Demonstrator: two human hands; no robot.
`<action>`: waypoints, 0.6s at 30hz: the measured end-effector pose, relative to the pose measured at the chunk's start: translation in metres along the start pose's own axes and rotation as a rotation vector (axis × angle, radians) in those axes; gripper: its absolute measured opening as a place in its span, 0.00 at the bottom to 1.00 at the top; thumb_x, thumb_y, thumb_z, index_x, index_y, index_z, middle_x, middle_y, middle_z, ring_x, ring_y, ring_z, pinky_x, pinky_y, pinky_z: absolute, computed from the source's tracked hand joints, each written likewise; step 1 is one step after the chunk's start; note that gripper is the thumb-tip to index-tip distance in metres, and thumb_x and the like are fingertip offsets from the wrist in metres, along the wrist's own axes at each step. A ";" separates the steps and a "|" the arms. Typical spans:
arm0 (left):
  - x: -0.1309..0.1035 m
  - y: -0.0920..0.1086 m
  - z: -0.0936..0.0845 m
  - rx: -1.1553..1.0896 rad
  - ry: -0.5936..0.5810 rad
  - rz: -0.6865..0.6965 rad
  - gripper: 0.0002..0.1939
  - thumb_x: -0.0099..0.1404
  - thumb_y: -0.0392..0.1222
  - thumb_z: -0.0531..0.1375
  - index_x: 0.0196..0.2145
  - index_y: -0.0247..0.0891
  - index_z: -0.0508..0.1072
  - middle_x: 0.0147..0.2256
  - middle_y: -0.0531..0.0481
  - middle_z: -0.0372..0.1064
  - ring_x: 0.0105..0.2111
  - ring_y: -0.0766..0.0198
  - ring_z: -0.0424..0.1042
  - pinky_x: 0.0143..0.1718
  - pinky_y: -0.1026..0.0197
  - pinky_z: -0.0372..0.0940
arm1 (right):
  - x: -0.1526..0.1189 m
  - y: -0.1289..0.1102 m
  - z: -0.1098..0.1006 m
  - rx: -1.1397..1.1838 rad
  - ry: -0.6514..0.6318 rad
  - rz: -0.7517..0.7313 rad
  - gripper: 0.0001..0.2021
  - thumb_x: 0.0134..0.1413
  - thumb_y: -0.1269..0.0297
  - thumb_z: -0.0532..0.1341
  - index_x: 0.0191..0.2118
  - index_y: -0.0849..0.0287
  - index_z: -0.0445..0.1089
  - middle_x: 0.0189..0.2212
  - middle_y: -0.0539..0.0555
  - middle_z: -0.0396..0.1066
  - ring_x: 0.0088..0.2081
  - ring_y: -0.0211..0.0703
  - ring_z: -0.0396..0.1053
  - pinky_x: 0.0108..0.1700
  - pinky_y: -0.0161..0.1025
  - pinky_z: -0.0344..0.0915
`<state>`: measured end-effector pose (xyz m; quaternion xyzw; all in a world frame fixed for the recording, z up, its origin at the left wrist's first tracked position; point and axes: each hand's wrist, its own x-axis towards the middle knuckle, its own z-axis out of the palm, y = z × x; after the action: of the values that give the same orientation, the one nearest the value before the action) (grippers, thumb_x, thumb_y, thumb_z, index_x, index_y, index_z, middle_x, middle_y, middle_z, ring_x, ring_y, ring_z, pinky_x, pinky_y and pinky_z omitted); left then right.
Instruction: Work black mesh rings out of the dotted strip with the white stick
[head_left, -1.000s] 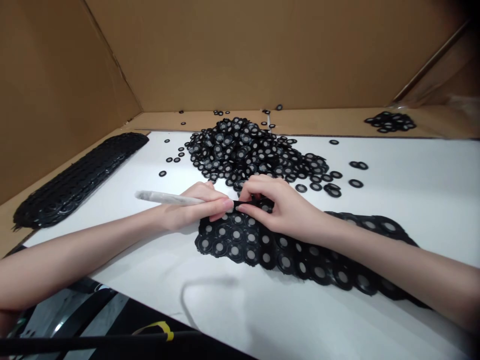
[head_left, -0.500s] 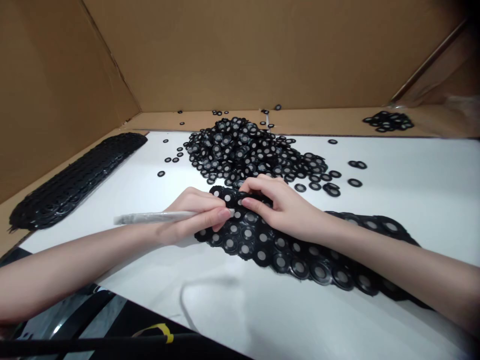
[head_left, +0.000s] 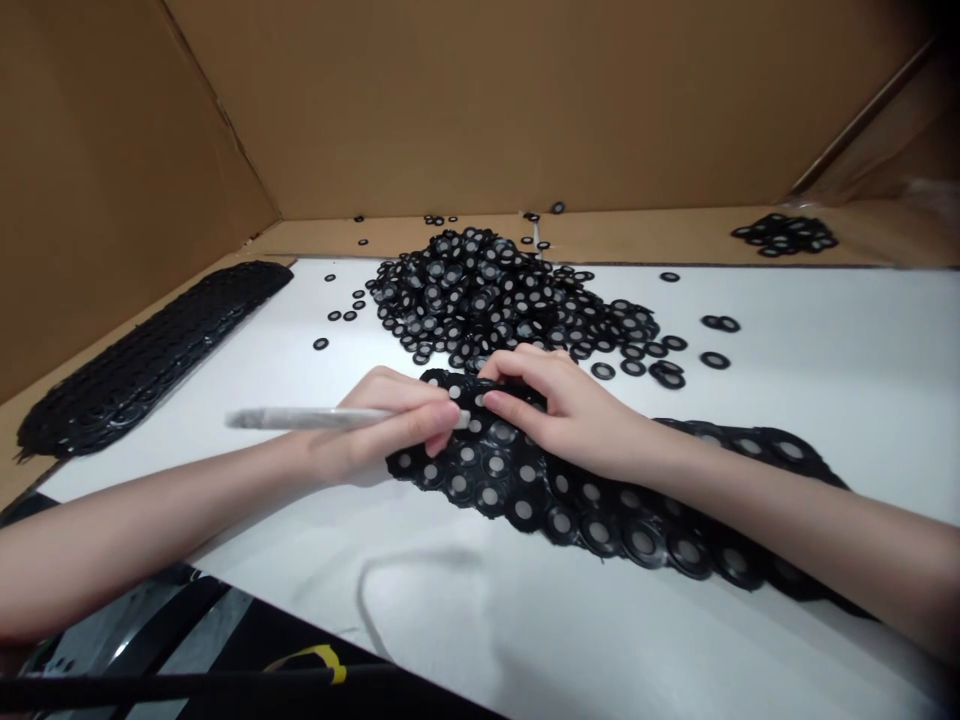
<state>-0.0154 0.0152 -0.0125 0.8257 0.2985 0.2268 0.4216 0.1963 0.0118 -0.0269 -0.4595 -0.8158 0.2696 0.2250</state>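
Left hand [head_left: 375, 432] grip pinched on a stick [head_left: 300, 419]; right hand [head_left: 559, 405] fingertips pressing the sheet [head_left: 600, 500] of rings. Risk — the tip slips, scattering loose rings [head_left: 495, 295].

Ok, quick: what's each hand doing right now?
Left hand: closed on a grey stick tool.
Right hand: fingers curled, pressing on the sheet of black rings; grip unclear.

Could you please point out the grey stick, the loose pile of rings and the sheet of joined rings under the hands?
grey stick [head_left: 300, 419], head view, mid-shaft.
loose pile of rings [head_left: 487, 295], head view, heap's middle.
sheet of joined rings [head_left: 525, 500], head view, near edge.
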 end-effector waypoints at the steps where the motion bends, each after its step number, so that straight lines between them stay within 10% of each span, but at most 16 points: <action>1: 0.000 -0.001 -0.001 -0.057 0.062 -0.033 0.23 0.69 0.47 0.50 0.18 0.34 0.65 0.16 0.54 0.55 0.18 0.70 0.54 0.22 0.64 0.51 | 0.000 0.000 0.000 0.010 -0.004 0.005 0.07 0.58 0.61 0.53 0.33 0.56 0.64 0.31 0.52 0.67 0.37 0.45 0.63 0.46 0.47 0.55; 18: 0.000 -0.001 -0.002 -0.153 0.078 0.035 0.26 0.68 0.52 0.51 0.16 0.34 0.66 0.15 0.53 0.53 0.18 0.69 0.54 0.22 0.62 0.48 | -0.001 0.009 -0.003 0.432 0.056 -0.085 0.06 0.53 0.69 0.56 0.27 0.58 0.58 0.26 0.48 0.62 0.29 0.37 0.60 0.33 0.35 0.56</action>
<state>-0.0169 0.0165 -0.0124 0.7867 0.2821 0.2881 0.4676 0.2039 0.0158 -0.0304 -0.3731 -0.7511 0.4156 0.3519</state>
